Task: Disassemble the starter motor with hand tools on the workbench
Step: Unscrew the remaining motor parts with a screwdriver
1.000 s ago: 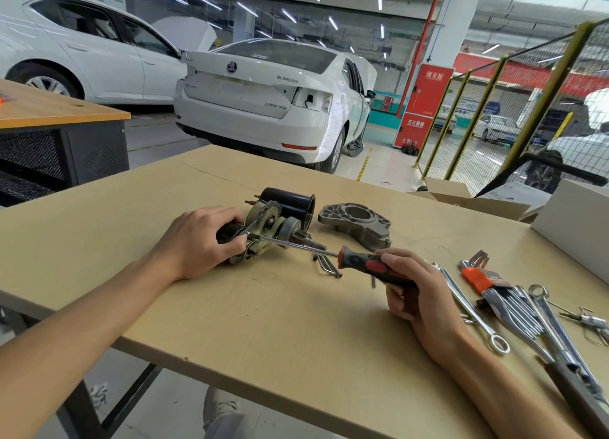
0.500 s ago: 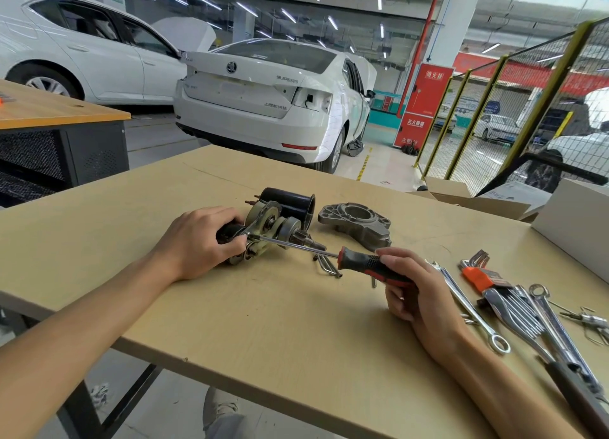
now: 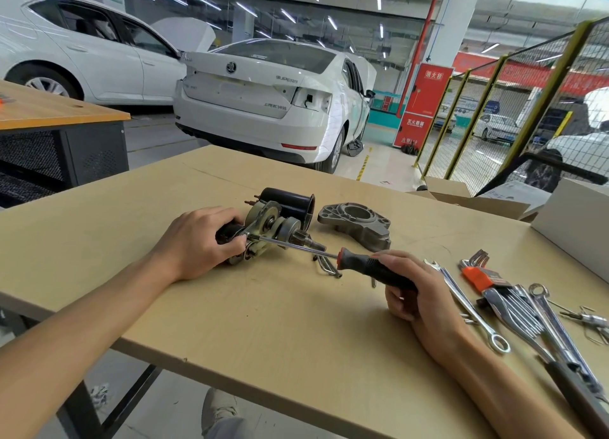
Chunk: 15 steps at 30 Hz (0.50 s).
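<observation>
Starter motor [image 3: 263, 231], partly stripped, lies on its side near the middle of the workbench [image 3: 230, 323], a little to the left. The left hand [image 3: 194, 244] grips its left end, fingers curled round the dark part there, thumb by the metal bracket. The right hand [image 3: 418, 293] is wrapped round the black and red handle of a screwdriver [image 3: 333, 257], whose shaft runs leftward across the motor's gear end, with the tip at the bracket beside the left thumb.

Just behind the motor, touching or nearly touching it, lies a black cylindrical housing [image 3: 290, 204] with its open mouth facing right. To the right of that, apart from it, sits a grey cast end bracket [image 3: 359, 224]. A few thin bent metal pieces [image 3: 326, 264] lie on the bench under the screwdriver shaft, just near of the motor's pinion end.

At the right side of the bench, beyond the right hand, is a spread of tools: a long combination wrench [image 3: 468, 307] closest to the wrist, a set of hex keys in an orange holder [image 3: 478, 274], and further wrenches [image 3: 543, 316] overlapping one another. Cardboard boxes [image 3: 478, 198] stand at the far right edge. Beyond the bench, a white car [image 3: 263, 99] is parked with its rear toward the bench.
</observation>
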Tool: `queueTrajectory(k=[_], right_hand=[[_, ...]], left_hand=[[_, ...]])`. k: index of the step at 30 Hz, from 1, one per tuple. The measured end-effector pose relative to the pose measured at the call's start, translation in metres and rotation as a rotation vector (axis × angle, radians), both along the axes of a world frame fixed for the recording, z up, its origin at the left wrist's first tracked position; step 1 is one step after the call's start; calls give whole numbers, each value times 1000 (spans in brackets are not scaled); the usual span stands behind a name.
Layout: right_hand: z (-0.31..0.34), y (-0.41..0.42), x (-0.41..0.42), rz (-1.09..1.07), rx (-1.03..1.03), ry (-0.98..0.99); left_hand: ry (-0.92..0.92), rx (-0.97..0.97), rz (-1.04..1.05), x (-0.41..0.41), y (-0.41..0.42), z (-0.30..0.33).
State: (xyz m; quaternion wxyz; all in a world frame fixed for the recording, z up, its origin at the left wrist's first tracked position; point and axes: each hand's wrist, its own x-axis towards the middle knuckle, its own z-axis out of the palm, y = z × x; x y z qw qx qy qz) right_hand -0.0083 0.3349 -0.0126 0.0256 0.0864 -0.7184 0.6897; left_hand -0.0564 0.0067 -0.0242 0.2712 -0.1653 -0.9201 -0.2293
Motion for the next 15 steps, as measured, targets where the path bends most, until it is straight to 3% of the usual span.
queueTrajectory(k=[15], right_hand=[[3,-3,3,13,1,-21]], left_hand=[[-1,9,-14,-1,-1,-1]])
